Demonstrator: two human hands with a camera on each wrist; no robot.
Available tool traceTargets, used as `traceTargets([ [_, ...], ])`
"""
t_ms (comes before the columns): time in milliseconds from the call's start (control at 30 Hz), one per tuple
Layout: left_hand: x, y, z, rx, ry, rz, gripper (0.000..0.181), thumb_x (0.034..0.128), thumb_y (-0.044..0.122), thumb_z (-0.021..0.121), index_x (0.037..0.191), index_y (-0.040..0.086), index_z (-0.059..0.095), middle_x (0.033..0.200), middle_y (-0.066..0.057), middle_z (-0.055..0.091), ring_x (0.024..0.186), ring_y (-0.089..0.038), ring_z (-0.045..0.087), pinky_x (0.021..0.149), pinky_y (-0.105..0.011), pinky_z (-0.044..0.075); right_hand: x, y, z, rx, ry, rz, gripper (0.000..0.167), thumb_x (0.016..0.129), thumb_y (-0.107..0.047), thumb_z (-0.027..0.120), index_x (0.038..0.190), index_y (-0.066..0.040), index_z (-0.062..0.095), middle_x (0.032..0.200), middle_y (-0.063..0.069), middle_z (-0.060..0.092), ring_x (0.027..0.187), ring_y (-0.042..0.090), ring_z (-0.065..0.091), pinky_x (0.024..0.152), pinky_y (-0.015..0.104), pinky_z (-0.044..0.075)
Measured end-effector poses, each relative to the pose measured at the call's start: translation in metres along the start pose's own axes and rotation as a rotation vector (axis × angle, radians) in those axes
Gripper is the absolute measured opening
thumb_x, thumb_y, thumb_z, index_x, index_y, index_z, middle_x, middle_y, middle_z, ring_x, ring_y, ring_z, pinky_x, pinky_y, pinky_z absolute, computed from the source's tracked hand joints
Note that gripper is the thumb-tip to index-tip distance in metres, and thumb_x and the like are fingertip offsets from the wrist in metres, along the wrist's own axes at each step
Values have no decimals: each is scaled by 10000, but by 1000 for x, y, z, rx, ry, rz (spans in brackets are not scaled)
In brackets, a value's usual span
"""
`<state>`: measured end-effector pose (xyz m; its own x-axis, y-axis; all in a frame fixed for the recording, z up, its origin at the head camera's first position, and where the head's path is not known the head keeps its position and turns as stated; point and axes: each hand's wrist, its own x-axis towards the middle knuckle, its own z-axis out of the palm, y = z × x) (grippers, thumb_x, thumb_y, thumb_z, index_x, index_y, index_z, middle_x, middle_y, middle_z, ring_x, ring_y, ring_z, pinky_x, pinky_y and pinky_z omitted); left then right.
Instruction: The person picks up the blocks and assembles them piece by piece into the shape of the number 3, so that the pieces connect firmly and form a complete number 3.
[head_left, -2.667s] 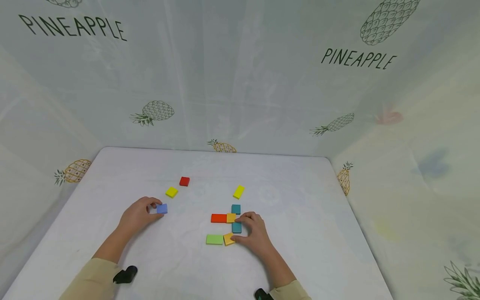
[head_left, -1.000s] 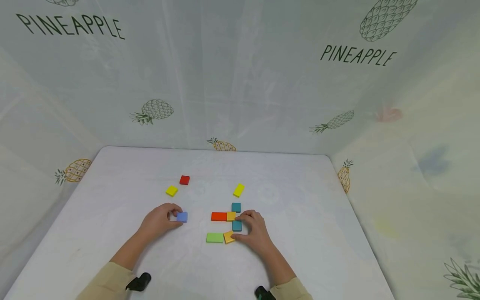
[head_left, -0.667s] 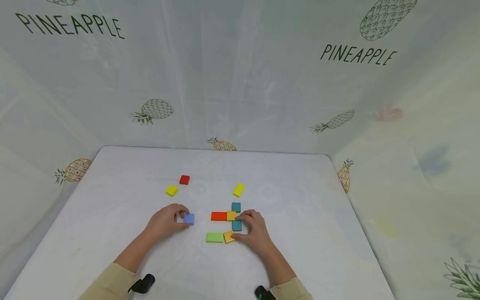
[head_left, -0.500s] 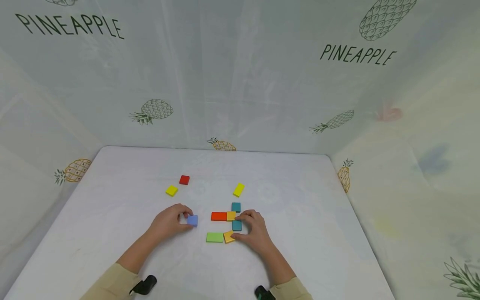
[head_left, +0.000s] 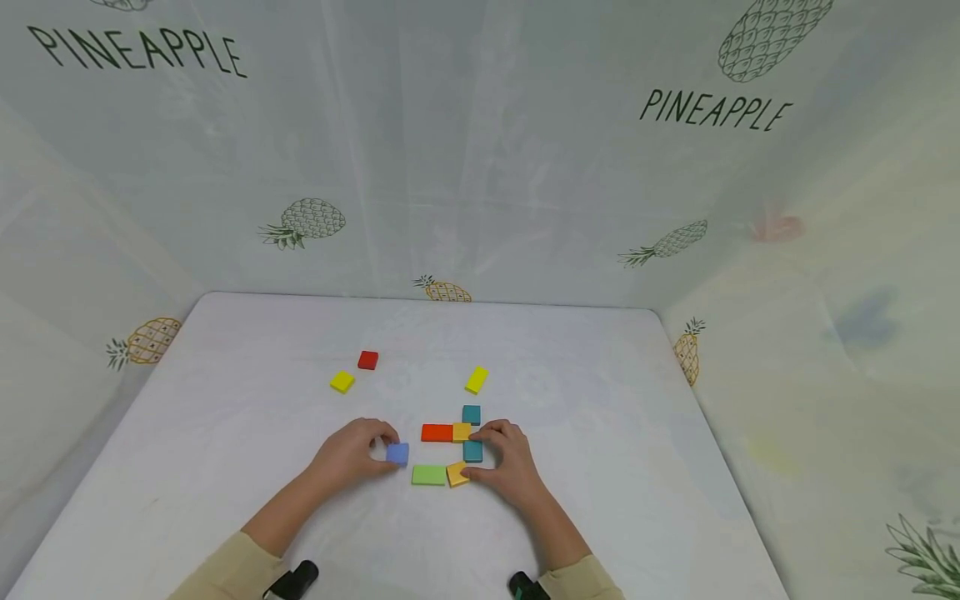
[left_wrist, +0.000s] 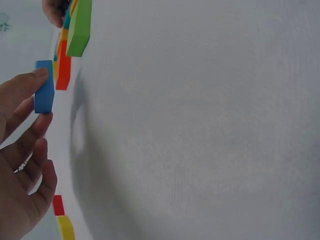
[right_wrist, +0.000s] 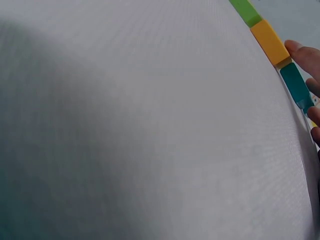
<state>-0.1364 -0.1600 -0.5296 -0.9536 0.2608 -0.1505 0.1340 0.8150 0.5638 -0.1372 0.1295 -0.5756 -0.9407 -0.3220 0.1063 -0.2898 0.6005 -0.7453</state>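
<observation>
Shifted rightward since the earlier frame, the blue block [head_left: 397, 454] is pinched by the left hand [head_left: 348, 450], just left of the green bar [head_left: 428, 476], laid sideways; the near orange block [head_left: 456, 475] is touched by the spread right hand [head_left: 512, 463]. Farther, the red bar [head_left: 437, 433] is laid parallel.

White table [head_left: 615, 417] with rounded far corners; pale hanging sheet [head_left: 480, 158] beyond, pineapple prints [head_left: 312, 218], dark PINEAPPLE lettering [head_left: 716, 110].

Extends the left forearm [head_left: 288, 510] from seven o'clock, angled toward two. Pinches between thumb [left_wrist: 22, 86] and fingertips [left_wrist: 46, 120] of the left hand [head_left: 351, 450], curling the outer fingers [left_wrist: 37, 159] loosely. Slants the right forearm [head_left: 555, 529] from five o'clock toward eleven. Arches the right hand [head_left: 513, 467], with thumb and forefinger [head_left: 495, 427] apart.
</observation>
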Motion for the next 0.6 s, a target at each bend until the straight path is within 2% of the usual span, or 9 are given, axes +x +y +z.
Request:
traceTargets([
  [600, -9, 0, 13, -9, -68, 49, 283, 715, 247, 871, 925, 236, 681, 810, 148, 548, 795, -100, 493, 714, -307, 471, 0, -3, -1, -5, -3, 12, 423, 752, -375, 840, 1119, -227, 691, 1171, -70, 504, 1142, 170, 419, 968, 440, 377],
])
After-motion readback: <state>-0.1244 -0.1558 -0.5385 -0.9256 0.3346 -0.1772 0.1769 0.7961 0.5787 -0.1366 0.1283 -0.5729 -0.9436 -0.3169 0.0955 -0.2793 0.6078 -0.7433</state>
